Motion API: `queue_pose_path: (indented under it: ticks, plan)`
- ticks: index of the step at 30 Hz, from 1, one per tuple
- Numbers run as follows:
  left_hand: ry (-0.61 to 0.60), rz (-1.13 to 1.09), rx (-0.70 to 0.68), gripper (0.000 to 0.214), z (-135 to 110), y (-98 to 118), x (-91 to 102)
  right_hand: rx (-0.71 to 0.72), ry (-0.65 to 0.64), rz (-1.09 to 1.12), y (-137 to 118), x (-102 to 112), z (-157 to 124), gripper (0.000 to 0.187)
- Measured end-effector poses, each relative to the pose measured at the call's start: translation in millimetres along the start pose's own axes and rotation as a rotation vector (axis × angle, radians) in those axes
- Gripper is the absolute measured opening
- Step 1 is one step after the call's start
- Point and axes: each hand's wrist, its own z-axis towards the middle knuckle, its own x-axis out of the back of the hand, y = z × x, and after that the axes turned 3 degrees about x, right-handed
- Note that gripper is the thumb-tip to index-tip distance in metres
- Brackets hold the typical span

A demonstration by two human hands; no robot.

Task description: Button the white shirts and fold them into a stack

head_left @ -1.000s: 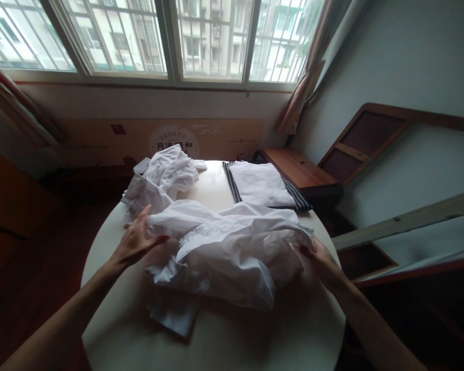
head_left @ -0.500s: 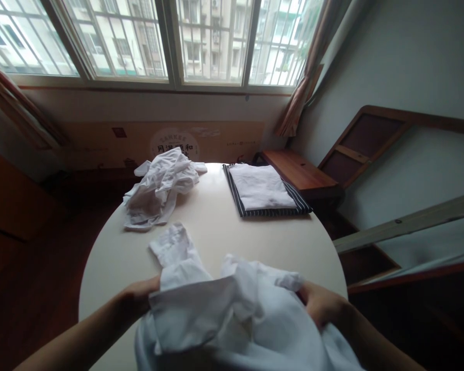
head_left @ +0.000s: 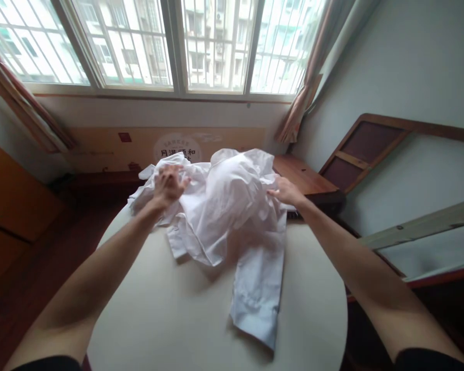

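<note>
A white long-sleeved shirt (head_left: 232, 196) lies loosely bunched and puffed up over the far half of the table. One of its sleeves (head_left: 257, 299) stretches toward the near edge. My left hand (head_left: 169, 184) is open, fingers spread and blurred, over the shirt's left side and the other white crumpled garment (head_left: 143, 195) there. At the shirt's right edge is my right hand (head_left: 288, 191), its fingers apart and touching or nearly touching the cloth. The shirt hides most of the folded pile on the right; just a dark striped corner (head_left: 294, 214) shows.
The round cream table (head_left: 158, 299) fills the middle. Behind it, a printed board (head_left: 232, 139) leans under the barred window (head_left: 216, 46). A wooden bench (head_left: 305, 178) stands at the back right, and a wooden cabinet (head_left: 11, 190) at the left.
Both hands have moved forward from the near edge to the far half of the table. The white shirt has gone with them, now covering the folded pile, and my left hand has let go.
</note>
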Motion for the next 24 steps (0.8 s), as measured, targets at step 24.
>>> queue_pose_path:
  ticks: [24]
  plan:
    - [0.424,-1.194,0.315,0.028,-64.9,-38.2,-4.5,0.212,0.162,-0.266,-12.9,-49.2,-139.4,0.033]
